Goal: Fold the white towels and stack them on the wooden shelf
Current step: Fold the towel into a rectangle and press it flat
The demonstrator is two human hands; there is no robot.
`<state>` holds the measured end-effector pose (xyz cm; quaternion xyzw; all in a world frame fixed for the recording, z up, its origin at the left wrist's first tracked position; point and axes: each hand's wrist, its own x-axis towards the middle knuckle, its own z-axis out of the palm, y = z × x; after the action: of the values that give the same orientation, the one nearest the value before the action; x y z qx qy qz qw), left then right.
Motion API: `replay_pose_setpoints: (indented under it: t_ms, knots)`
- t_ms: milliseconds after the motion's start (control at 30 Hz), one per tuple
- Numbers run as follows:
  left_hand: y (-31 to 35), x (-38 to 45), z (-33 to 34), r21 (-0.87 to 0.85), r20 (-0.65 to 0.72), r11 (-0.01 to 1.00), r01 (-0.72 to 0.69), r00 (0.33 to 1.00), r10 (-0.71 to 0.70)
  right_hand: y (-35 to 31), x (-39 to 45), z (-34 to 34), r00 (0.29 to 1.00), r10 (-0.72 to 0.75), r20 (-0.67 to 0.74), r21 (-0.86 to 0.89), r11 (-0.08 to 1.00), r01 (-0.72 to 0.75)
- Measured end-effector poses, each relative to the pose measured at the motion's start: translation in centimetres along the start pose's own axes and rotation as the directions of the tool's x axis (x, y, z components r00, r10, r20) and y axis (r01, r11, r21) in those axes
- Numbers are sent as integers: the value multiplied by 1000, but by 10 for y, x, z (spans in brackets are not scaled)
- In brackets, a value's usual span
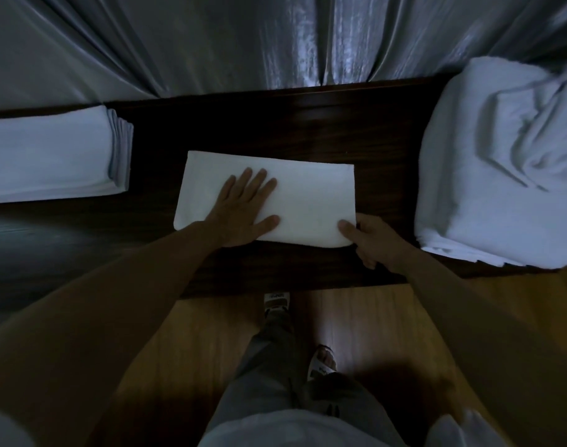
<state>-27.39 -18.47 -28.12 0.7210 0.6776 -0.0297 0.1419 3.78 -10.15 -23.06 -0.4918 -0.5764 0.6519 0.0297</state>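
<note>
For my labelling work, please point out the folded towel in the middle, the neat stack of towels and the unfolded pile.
folded towel [308,195], head view, bare top face.
neat stack [46,156], head view, top towel.
unfolded pile [501,156], head view, crumpled top.

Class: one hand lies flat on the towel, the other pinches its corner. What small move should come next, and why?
Probably fold the right end over to the left. The left hand presses the folded towel flat as an anchor, the right hand pinches its near right corner, and it looks wider than the folded stack at left.
</note>
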Motion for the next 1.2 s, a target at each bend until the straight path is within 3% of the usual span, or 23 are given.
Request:
replay_pose_setpoints:
  t_ms: [167,300,400,467,533,600,633,667,733,800,867,967,1067,1100,1133,1200]
  knots:
    - [4,-4,-1,8,-21,1000,-1,1000,2,1,0,2,984,162,-80,142,979,-149]
    - [11,-15,-9,-11,-46,1000,-24,999,24,-3,-1,5,952,162,-261,61,987,-151]
    - [11,-31,-16,-64,-129,990,124,983,-131,-12,5,9,940,127,-315,-8,991,-137]
    - [4,-49,-21,-180,-207,926,331,908,-365,-23,11,11,930,154,-333,1,987,-163]
    - [-10,-68,-27,-384,-234,775,502,759,-607,-33,17,10,888,118,-445,-71,983,-166]
    - [-26,-82,-33,-599,-155,595,537,651,-743,-43,23,11,795,-76,-602,-255,962,-101]
    - [-32,-87,-36,-682,-84,512,523,639,-764,-50,26,16,747,-219,-628,-381,923,-49]
    - [-37,-90,-38,-734,-12,449,509,652,-758,-57,29,24,716,-373,-590,-510,860,28]
    - [-47,-92,-43,-777,81,374,507,669,-739,-71,40,49,730,-590,-346,-691,686,227]
    - [-60,-90,-47,-821,187,259,509,668,-720,-81,54,75,806,-591,-22,-775,519,360]
    - [-73,-88,-50,-849,290,164,503,701,-651,-85,68,91,866,-461,192,-854,356,379]
    - [-91,-82,-54,-825,338,222,519,769,-543,-81,89,95,878,-360,314,-905,165,391]
    - [-95,-69,-64,-707,358,455,541,829,-430,-71,100,91,866,-339,368,-907,73,414]
    - [-94,-65,-67,-710,344,475,520,844,-411,-68,102,90,859,-343,379,-907,46,419]
    - [-94,-62,-68,-754,331,436,491,858,-393,-64,103,88,853,-352,385,-907,28,420]
    - [-93,-59,-67,-859,344,248,449,863,-370,-57,105,86,843,-379,382,-909,12,417]
